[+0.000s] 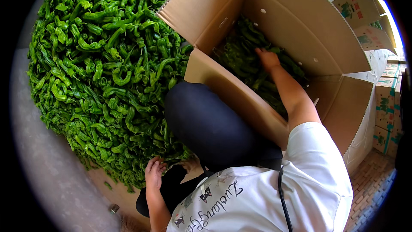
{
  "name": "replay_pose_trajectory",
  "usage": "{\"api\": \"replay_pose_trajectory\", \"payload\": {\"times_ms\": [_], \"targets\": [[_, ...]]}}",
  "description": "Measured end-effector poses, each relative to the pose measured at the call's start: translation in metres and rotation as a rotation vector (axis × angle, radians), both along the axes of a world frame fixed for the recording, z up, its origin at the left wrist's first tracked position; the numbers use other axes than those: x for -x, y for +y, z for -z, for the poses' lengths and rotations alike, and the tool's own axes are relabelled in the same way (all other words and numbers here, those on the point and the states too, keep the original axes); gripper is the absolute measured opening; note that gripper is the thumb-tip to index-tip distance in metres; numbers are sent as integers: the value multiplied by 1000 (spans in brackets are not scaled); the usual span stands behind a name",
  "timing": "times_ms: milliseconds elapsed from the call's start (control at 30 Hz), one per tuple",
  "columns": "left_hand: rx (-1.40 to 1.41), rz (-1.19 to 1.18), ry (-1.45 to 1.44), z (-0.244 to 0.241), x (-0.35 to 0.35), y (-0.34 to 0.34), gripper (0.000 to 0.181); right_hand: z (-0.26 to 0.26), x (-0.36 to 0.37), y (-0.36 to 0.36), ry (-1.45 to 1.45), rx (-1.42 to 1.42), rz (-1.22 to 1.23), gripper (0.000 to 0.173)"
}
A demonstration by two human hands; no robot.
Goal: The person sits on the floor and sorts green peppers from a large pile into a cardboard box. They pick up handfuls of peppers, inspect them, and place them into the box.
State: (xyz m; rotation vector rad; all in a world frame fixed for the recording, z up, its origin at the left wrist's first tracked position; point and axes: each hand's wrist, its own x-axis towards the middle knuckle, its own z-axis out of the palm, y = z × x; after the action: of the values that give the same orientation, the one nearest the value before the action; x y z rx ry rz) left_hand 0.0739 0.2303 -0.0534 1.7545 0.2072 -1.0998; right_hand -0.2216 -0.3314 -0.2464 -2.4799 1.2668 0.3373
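Note:
My right hand (267,58) reaches down into an open cardboard box (293,22) and rests on the green peppers (248,40) lying at its bottom; its fingertips are partly hidden, so whether it grips any is unclear. Beside the lower edge of a large heap of curled green peppers (106,71) is my left hand (155,169), palm turned up with fingers loosely bent. No pepper shows clearly in that palm. The box stands against the heap's right side, its flaps spread outward.
My bent knee (209,122) lies between heap and box. Stacked printed cartons (384,103) stand at the far right, with more open cartons (357,6) at the upper right. A few loose peppers (108,185) and a small can-like object (113,208) lie on the floor at lower left.

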Motion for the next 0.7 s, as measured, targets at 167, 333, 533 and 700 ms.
{"api": "replay_pose_trajectory", "payload": {"times_ms": [167, 333, 533, 700], "targets": [[-7, -14, 48, 6, 3, 10, 30, 15, 52, -12, -32, 130, 64, 47], [-52, -18, 35, 9, 6, 10, 33, -8, 25, 14, -261, 219, -24, 50], [-37, -9, 33, 2, 0, -1, 32, 19, -5, 12, 86, 50, -65, 40], [-50, -5, 1, -4, -5, 10, 34, 22, 43, 17, -81, 248, 8, 45]]}}
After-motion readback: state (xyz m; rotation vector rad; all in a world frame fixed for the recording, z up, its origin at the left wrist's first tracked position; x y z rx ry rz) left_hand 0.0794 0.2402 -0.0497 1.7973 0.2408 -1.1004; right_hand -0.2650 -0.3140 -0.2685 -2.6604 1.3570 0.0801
